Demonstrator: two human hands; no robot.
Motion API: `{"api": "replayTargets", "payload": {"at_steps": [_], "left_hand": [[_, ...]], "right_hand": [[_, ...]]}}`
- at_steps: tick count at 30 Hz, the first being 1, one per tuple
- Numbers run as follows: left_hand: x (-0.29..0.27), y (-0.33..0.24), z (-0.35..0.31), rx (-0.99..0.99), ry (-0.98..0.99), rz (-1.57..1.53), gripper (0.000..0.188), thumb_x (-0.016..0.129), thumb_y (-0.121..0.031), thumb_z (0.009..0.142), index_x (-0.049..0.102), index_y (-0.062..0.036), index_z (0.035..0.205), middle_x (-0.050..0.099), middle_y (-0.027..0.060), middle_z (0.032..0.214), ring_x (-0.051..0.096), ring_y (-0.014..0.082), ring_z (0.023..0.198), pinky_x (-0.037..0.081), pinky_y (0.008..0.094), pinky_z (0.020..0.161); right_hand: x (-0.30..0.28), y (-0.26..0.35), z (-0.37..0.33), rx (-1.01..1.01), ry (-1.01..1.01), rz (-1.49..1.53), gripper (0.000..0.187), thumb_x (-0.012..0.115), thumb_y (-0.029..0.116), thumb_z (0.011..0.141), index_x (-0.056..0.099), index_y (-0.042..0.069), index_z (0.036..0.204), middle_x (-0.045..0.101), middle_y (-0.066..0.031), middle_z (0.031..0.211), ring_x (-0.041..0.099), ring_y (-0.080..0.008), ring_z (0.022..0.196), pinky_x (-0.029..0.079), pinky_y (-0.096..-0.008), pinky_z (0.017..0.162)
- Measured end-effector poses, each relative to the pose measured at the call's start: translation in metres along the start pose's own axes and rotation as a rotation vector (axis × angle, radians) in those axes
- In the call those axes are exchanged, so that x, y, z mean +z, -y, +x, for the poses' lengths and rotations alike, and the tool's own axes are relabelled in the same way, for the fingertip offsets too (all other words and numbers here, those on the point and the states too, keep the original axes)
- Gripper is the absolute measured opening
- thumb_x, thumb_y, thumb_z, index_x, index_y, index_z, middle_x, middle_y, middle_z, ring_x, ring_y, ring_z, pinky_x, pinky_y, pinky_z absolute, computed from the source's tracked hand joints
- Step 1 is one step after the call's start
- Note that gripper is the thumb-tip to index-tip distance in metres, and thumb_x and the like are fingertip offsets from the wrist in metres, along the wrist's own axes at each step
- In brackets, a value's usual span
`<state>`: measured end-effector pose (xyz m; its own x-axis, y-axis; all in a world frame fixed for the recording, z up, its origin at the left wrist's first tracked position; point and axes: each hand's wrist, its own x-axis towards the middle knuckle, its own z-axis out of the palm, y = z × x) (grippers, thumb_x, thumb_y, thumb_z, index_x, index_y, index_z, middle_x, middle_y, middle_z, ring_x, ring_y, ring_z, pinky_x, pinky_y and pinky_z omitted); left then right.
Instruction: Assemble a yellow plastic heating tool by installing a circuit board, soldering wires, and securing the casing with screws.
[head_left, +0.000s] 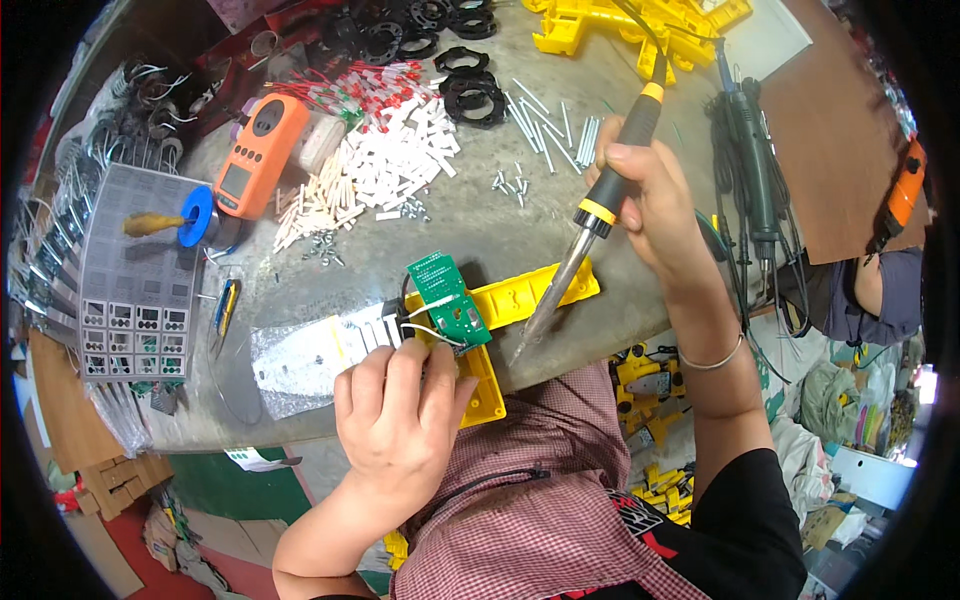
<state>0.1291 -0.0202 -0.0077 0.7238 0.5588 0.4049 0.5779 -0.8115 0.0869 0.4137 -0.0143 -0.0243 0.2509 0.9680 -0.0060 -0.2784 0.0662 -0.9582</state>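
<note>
My right hand (655, 195) is wrapped round the dark handle of a soldering iron (597, 216), which has yellow bands. Its long metal barrel slants down and left, the tip ending to the right of a yellow plastic casing (484, 380). A green circuit board (445, 295) lies tilted across this T-shaped casing, with white wires (430, 330) at its lower part. My left hand (400, 415) is closed at the casing's left side, below the board; the fingertips are partly hidden, so what they pinch cannot be seen. Beside them lies a silvery plate on bubble wrap (300, 365).
White tubes (415, 150), red-tipped wires (370, 90), long screws (545, 125) and black rings (472, 98) lie behind. An orange meter (262, 155) and blue solder spool (198, 215) stand left. Yellow casings (570, 25) lie at the back; a green corded tool (757, 165) is right.
</note>
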Motion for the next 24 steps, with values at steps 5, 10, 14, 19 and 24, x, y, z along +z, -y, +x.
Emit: {"api": "replayTargets", "payload": {"at_steps": [5, 10, 14, 19, 24], "left_hand": [[-0.006, 0.015, 0.005, -0.060, -0.007, -0.239, 0.038, 0.079, -0.012, 0.064, 0.065, -0.0060, 0.099, 0.060, 0.0063, 0.090, 0.056, 0.0271, 0.083, 0.042, 0.0378, 0.071], [0.004, 0.027, 0.032, -0.122, -0.166, -0.353, 0.034, 0.077, -0.004, 0.066, 0.065, -0.0053, 0.098, 0.062, 0.0090, 0.087, 0.057, 0.0293, 0.084, 0.043, 0.0378, 0.073], [0.009, 0.029, 0.037, -0.177, 0.014, -0.531, 0.021, 0.072, 0.007, 0.065, 0.067, -0.0020, 0.084, 0.065, 0.0091, 0.085, 0.058, 0.0269, 0.087, 0.047, 0.0356, 0.077], [-0.002, 0.022, 0.043, -0.104, 0.164, -0.468, 0.017, 0.073, 0.005, 0.063, 0.069, -0.0025, 0.079, 0.063, 0.0071, 0.078, 0.057, 0.0269, 0.083, 0.047, 0.0363, 0.073], [0.003, 0.021, 0.046, -0.124, 0.175, -0.461, 0.018, 0.073, 0.004, 0.063, 0.069, -0.0022, 0.079, 0.062, 0.0074, 0.077, 0.056, 0.0270, 0.081, 0.047, 0.0369, 0.071]], "right_hand": [[0.005, -0.001, 0.000, -0.032, -0.023, 0.016, 0.016, 0.058, 0.021, 0.088, 0.054, 0.006, 0.089, 0.049, 0.0009, 0.070, 0.036, -0.0025, 0.047, 0.029, -0.0189, 0.043], [0.003, 0.000, 0.000, -0.040, -0.009, 0.014, 0.016, 0.059, 0.022, 0.088, 0.054, 0.006, 0.090, 0.049, 0.0008, 0.070, 0.036, -0.0021, 0.047, 0.028, -0.0187, 0.043], [0.009, 0.004, -0.002, -0.045, -0.054, -0.002, 0.017, 0.059, 0.022, 0.089, 0.054, 0.006, 0.090, 0.049, 0.0011, 0.069, 0.037, -0.0021, 0.048, 0.029, -0.0185, 0.044], [0.010, 0.005, 0.000, -0.053, -0.084, -0.033, 0.017, 0.059, 0.021, 0.090, 0.055, 0.005, 0.090, 0.049, 0.0011, 0.069, 0.038, -0.0020, 0.049, 0.029, -0.0190, 0.045], [0.012, 0.003, 0.001, -0.045, -0.069, -0.024, 0.018, 0.059, 0.021, 0.090, 0.055, 0.003, 0.090, 0.049, 0.0012, 0.069, 0.039, -0.0019, 0.050, 0.029, -0.0192, 0.045]]}}
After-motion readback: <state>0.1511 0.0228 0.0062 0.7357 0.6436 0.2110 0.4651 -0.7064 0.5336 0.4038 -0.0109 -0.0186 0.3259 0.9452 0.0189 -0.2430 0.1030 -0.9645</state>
